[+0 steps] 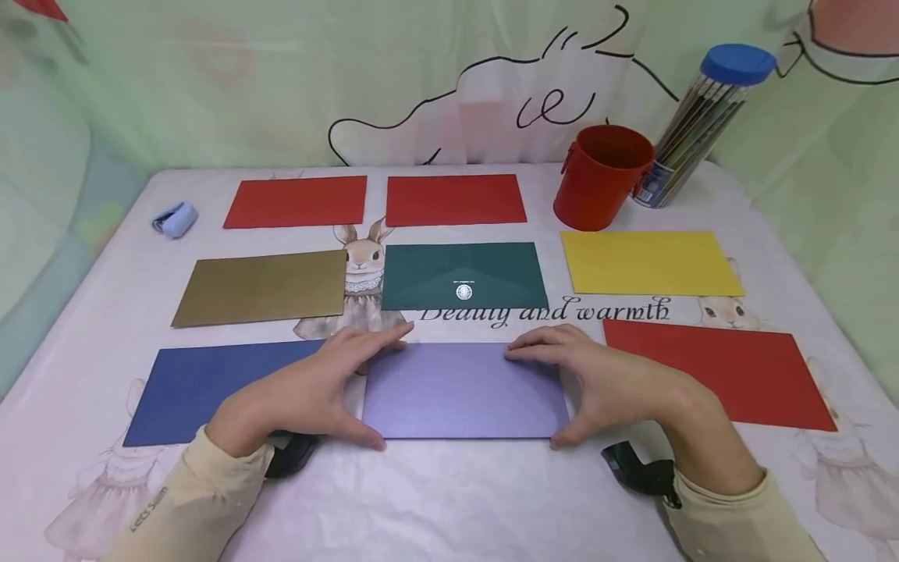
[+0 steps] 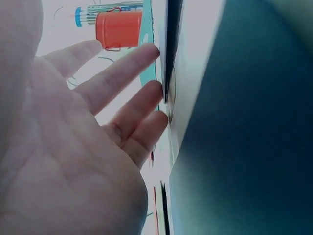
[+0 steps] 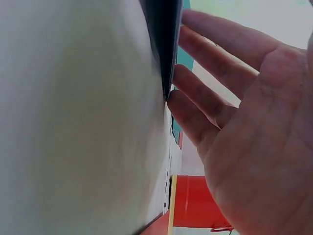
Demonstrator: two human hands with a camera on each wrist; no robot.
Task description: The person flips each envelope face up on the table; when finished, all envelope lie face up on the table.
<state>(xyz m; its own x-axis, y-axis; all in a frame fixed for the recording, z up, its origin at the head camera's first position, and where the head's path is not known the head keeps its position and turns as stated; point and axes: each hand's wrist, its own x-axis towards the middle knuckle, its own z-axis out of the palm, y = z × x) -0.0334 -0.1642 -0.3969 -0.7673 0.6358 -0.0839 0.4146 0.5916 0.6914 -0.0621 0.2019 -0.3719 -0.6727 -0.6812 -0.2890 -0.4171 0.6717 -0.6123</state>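
Note:
A lavender envelope point(image 1: 463, 394) lies at the front centre, between both hands. My left hand point(image 1: 309, 386) spans its left end, the thumb by the near corner and the index finger reaching over the far edge. My right hand point(image 1: 607, 378) mirrors this at the right end, its fingertips over the far corner. In both wrist views the fingers of the left hand point(image 2: 73, 132) and right hand point(image 3: 254, 107) look fairly straight, their tips at the envelope's thin edge. A blue envelope point(image 1: 211, 382) is partly behind the left hand; a red envelope point(image 1: 723, 375) lies beyond the right.
Farther back lie a gold envelope point(image 1: 263, 289), a dark green envelope point(image 1: 460, 269), a yellow envelope point(image 1: 649, 263) and two red envelopes point(image 1: 298, 203). A red bucket point(image 1: 600, 183) and a blue-lidded tube of pencils point(image 1: 695, 125) stand back right. A small light-blue object point(image 1: 175, 219) sits back left.

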